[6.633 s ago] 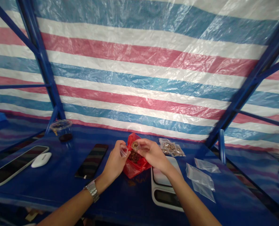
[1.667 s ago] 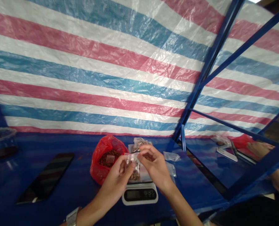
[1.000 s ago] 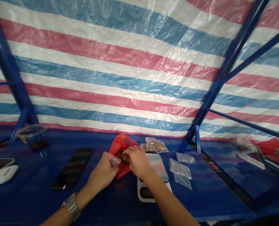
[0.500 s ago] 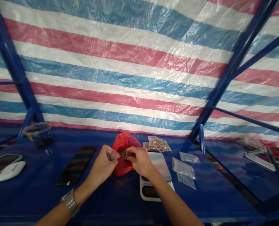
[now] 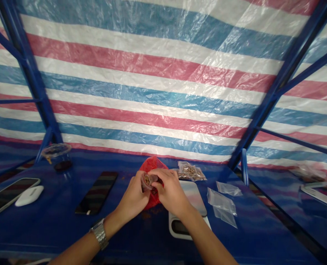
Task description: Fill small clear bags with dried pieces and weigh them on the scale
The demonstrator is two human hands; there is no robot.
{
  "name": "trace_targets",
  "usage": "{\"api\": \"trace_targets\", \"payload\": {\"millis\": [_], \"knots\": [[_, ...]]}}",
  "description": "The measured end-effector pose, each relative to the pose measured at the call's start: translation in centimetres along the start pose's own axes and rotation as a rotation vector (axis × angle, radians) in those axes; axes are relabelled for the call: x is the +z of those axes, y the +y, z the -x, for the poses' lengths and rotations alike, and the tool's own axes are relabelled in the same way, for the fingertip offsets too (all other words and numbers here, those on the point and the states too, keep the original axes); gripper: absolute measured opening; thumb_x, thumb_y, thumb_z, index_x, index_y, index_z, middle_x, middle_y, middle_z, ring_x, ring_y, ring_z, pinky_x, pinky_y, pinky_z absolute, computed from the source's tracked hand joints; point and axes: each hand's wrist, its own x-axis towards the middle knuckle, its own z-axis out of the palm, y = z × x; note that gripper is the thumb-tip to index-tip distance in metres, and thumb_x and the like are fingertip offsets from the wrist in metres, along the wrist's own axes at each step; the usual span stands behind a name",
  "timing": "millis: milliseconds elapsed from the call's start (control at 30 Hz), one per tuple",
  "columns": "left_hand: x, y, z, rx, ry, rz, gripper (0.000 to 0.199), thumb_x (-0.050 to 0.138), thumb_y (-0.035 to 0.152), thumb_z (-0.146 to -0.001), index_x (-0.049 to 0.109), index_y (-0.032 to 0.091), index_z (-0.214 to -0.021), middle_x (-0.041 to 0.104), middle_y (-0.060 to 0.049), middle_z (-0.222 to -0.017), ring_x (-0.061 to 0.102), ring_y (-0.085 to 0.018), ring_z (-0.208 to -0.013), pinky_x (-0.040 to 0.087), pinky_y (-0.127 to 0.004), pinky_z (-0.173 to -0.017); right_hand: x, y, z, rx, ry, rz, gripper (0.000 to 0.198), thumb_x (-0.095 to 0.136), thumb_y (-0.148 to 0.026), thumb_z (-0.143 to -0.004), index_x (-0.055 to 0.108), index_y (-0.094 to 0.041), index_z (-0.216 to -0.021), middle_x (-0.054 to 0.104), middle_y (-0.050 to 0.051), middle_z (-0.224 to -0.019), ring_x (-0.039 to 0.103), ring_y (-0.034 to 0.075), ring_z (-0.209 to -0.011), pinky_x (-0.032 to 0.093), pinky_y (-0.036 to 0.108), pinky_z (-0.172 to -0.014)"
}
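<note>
My left hand [image 5: 133, 194] is closed around a small clear plastic bag [image 5: 145, 182], its mouth held open. Some brown bits show inside that bag. My right hand [image 5: 172, 192] has its fingers pinched at the bag's mouth; what sits between them is too small to make out. Both hands are over a red plastic bag [image 5: 153, 163], which holds dark brown dried pieces, now largely hidden by my hands. A white kitchen scale [image 5: 194, 195] with a metal plate lies partly beneath my right wrist.
Behind the scale lie filled clear bags [image 5: 191, 170]. Flat clear zip bags [image 5: 221, 203] rest to the right. On the left are a black phone [image 5: 97, 193], a white case [image 5: 29, 195], another phone [image 5: 7, 195] and a plastic cup [image 5: 60, 158]. Blue posts and striped sheeting stand behind the blue table.
My right hand has lifted from the brown pieces in the red bag to the small bag's mouth. My left hand has turned that mouth upward. The view has shifted slightly left.
</note>
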Motion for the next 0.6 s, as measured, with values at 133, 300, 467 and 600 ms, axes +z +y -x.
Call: {"api": "trace_targets", "payload": {"millis": [133, 300, 467, 600], "knots": [[0.2, -0.1, 0.1, 0.068, 0.002, -0.009, 0.019, 0.067, 0.020, -0.078, 0.061, 0.020, -0.096, 0.070, -0.005, -0.092, 0.066, -0.024, -0.087, 0.052, -0.034, -0.078, 0.1, 0.0, -0.1, -0.043, -0.028, -0.075, 0.043, 0.052, 0.002, -0.084, 0.071, -0.026, -0.110, 0.074, 0.004, -0.116, 0.066, 0.023, -0.108, 0.046, 0.040, -0.097], [-0.2, 0.6, 0.0, 0.097, -0.056, -0.060, 0.016, 0.065, 0.025, -0.085, 0.064, 0.019, -0.100, 0.071, -0.006, -0.095, 0.067, -0.024, -0.088, 0.052, -0.035, -0.080, 0.3, 0.5, -0.2, -0.010, 0.000, -0.174, 0.043, 0.050, 0.002, -0.083, 0.072, -0.025, -0.109, 0.071, 0.005, -0.117, 0.066, 0.021, -0.104, 0.051, 0.036, -0.094], [-0.4, 1.0, 0.0, 0.091, -0.104, -0.052, 0.010, 0.061, 0.023, -0.089, 0.064, 0.019, -0.099, 0.071, -0.006, -0.094, 0.067, -0.022, -0.086, 0.051, -0.035, -0.080, 0.2, 0.8, -0.1, 0.058, 0.030, -0.188, 0.037, 0.053, 0.001, -0.083, 0.073, -0.023, -0.103, 0.071, 0.005, -0.102, 0.066, 0.022, -0.099, 0.051, 0.036, -0.093], [-0.2, 0.7, -0.1, 0.095, -0.073, -0.063, 0.014, 0.061, 0.022, -0.089, 0.063, 0.019, -0.103, 0.070, -0.007, -0.100, 0.066, -0.024, -0.094, 0.051, -0.037, -0.085, 0.0, 0.6, -0.2, 0.029, 0.056, -0.211, 0.042, 0.050, 0.004, -0.081, 0.072, -0.023, -0.104, 0.071, 0.005, -0.110, 0.065, 0.021, -0.105, 0.050, 0.035, -0.097]]}}
